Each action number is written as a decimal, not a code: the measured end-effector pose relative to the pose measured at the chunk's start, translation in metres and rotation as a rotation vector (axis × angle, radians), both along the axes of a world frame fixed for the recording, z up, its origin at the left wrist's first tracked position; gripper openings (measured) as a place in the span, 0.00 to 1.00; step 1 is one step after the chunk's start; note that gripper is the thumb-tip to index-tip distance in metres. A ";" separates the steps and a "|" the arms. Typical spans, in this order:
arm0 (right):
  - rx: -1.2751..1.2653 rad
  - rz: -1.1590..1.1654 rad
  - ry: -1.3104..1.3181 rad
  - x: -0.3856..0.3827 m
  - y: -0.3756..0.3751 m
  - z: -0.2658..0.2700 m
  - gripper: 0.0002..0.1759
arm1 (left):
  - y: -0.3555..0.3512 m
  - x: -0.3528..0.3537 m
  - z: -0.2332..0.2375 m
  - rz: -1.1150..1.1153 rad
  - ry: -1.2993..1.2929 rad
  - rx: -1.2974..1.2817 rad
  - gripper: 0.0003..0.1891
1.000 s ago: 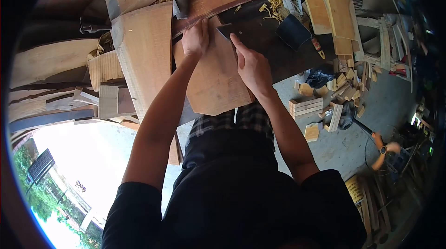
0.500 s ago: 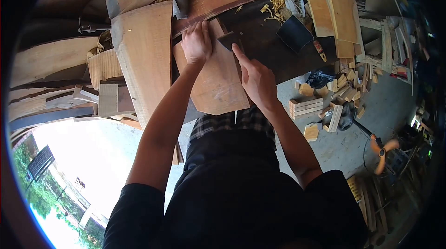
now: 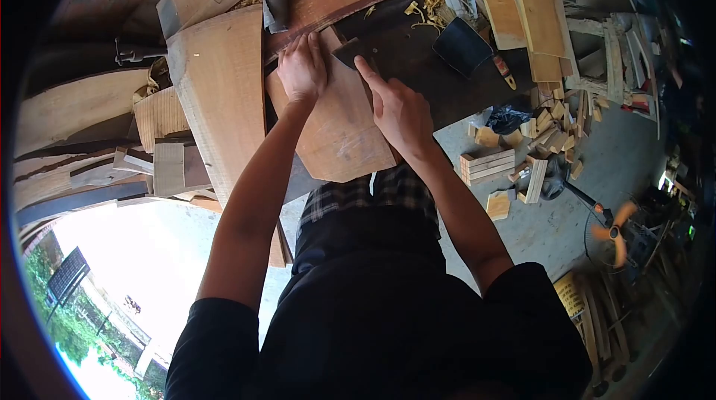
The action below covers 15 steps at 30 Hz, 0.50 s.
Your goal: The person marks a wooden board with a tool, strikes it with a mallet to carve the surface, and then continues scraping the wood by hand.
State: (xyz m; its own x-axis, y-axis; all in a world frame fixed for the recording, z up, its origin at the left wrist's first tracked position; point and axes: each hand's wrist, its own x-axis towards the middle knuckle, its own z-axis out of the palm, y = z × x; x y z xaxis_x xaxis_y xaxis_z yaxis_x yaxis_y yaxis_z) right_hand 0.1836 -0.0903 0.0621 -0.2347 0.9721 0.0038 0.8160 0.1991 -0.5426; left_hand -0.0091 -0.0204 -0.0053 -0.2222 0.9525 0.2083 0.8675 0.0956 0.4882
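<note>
A wooden board (image 3: 339,127) with a tapered near end lies in front of me, its near end close to my waist. My left hand (image 3: 302,72) is closed over its far left part, fingers bent and together. My right hand (image 3: 403,113) is at the board's right edge. It is closed around a dark, flat-bladed tool (image 3: 346,51), with the index finger stretched along it. The tool's blade sits at the board's far right edge. My palm hides its handle, so its exact kind cannot be made out.
A larger plank (image 3: 220,86) lies to the left. On the dark bench top (image 3: 403,49) are a broad black blade (image 3: 462,48) with a wooden handle and wood shavings (image 3: 431,4). Several offcuts (image 3: 488,166) and an orange-bladed fan (image 3: 615,233) stand on the floor at right.
The whole view has shifted slightly to the left. My right hand and the tool have moved a little toward the board's far end. My left hand stays on the board.
</note>
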 end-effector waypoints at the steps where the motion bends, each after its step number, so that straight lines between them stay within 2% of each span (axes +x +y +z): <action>1: -0.020 -0.006 -0.003 -0.002 0.001 0.000 0.36 | 0.001 -0.001 0.000 -0.002 0.006 0.007 0.21; 3: -0.037 -0.019 -0.003 -0.001 -0.005 0.001 0.38 | 0.002 -0.001 0.000 -0.005 -0.003 0.000 0.21; 5: -0.076 -0.012 -0.041 0.006 -0.022 0.004 0.32 | 0.002 0.000 -0.001 0.011 -0.011 0.037 0.22; 11: 0.042 -0.021 -0.008 -0.015 0.028 -0.011 0.33 | 0.002 -0.001 -0.002 -0.019 -0.036 0.050 0.21; 15: -0.042 -0.008 -0.048 -0.005 0.005 -0.001 0.33 | 0.002 0.001 0.003 0.013 -0.035 0.027 0.21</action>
State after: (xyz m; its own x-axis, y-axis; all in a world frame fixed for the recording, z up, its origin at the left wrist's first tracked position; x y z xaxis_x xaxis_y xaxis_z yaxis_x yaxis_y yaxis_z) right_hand 0.1783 -0.0852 0.0613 -0.2261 0.9729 -0.0483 0.8426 0.1704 -0.5108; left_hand -0.0080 -0.0187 -0.0026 -0.2421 0.9436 0.2258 0.8488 0.0933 0.5204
